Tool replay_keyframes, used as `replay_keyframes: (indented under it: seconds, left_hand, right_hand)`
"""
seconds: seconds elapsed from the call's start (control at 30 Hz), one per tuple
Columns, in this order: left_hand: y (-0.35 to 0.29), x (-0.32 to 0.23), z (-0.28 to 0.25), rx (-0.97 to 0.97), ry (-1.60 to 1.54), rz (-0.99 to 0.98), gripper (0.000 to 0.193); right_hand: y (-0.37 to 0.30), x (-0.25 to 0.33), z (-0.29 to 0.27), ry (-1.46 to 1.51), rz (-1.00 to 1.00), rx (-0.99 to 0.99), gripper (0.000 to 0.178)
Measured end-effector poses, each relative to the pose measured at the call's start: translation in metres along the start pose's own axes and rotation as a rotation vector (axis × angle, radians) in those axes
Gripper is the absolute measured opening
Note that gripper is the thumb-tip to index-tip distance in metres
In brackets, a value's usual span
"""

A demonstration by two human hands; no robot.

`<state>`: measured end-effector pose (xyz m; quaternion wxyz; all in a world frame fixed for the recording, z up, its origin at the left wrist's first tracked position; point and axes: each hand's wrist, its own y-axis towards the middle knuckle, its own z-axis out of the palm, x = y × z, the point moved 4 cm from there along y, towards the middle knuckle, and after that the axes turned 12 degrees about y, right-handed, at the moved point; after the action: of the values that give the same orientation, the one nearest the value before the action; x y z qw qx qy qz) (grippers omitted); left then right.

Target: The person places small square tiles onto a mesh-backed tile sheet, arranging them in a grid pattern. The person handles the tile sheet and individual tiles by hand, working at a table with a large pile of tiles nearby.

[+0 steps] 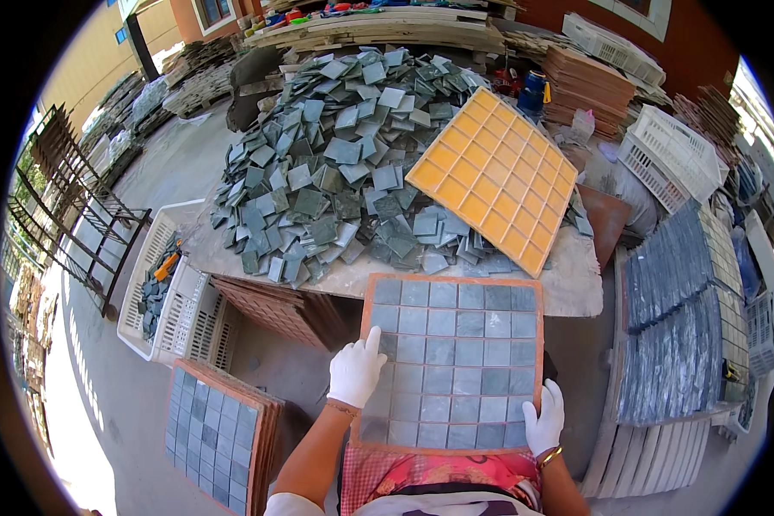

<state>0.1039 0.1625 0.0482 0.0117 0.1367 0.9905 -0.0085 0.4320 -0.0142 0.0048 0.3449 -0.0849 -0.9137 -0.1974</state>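
A brown grid tray (pixel 452 279) filled with grey-blue square tiles lies in front of me, leaning from my lap to the table edge. My left hand (pixel 355 370), in a white glove, rests flat on the tray's left side. At the tray's lower right corner, my gloved right hand (pixel 544 420) grips the rim. Beyond it a big heap of loose grey-green tiles (pixel 335 163) covers the table (pixel 576 288). An empty yellow grid tray (pixel 494 176) leans on the heap's right side.
A stack of tile-filled trays (pixel 219 434) stands at my lower left. White plastic crates (pixel 176 314) sit left of the table, another white crate (pixel 671 155) at right. Sheets of blue-grey tiles (pixel 675 318) are stacked on the right. A metal rack (pixel 69 206) stands far left.
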Motion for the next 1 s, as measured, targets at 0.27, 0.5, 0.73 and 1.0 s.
replay_keyframes:
  seconds: [0.27,0.5,0.73,1.0]
  left_hand:
    - [-0.04,0.025,0.024,-0.308,-0.371,-0.366,0.053]
    - [-0.066,0.052,0.068,0.28,-1.529,-0.489,0.029]
    - [-0.084,0.008,0.047,0.606,-1.868,-0.359,0.048]
    - [-0.165,0.021,0.039,0.434,-1.967,-0.543,0.06]
  right_hand:
    - [-0.003,-0.002,-0.008,0.042,0.076,0.034,0.05]
    - [-0.003,-0.021,0.003,0.372,0.243,0.089,0.046]
    - [0.013,-0.002,-0.028,0.511,0.23,0.105,0.043]
    - [0.058,0.078,-0.037,0.682,-0.025,0.295,0.045]
